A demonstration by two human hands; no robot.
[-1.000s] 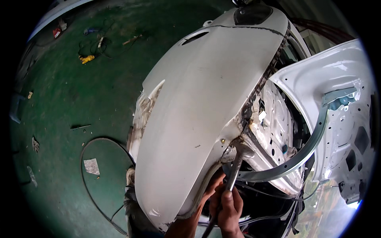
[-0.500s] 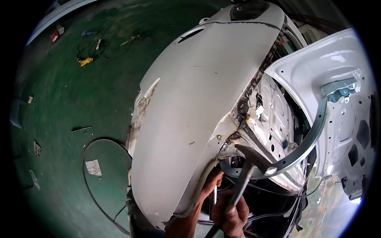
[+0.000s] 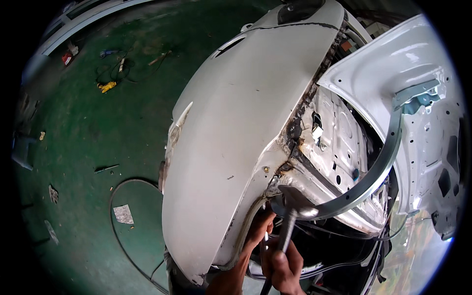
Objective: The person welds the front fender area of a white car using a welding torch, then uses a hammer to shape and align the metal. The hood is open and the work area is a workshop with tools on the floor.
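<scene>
In my right hand (image 3: 285,268) is a body hammer (image 3: 286,231), held by its handle at the lower middle. Its metal head (image 3: 296,200) is up by the rusty corner (image 3: 285,169) of a white car body panel (image 3: 236,108), in front of the lower end of a curved grey hinge arm (image 3: 378,172). I cannot tell whether the head touches the metal. My left hand (image 3: 262,225) reaches up along the channel edge (image 3: 248,221) of the panel, just left of the hammer. Its fingers are bent, and what they hold is hidden.
A raised white lid (image 3: 427,54) stands at the right on the hinge arm. Cables (image 3: 344,263) run through the dark opening below. On the green floor (image 3: 137,113) lie a black hose (image 3: 112,216), a screwdriver (image 3: 106,168), a paper scrap (image 3: 123,214) and a yellow tool (image 3: 106,87).
The hammer head has moved left toward the rusty corner, and its handle stands steeper. My right hand has shifted slightly left. My left hand stays by the channel edge. The whole view has shifted a little.
</scene>
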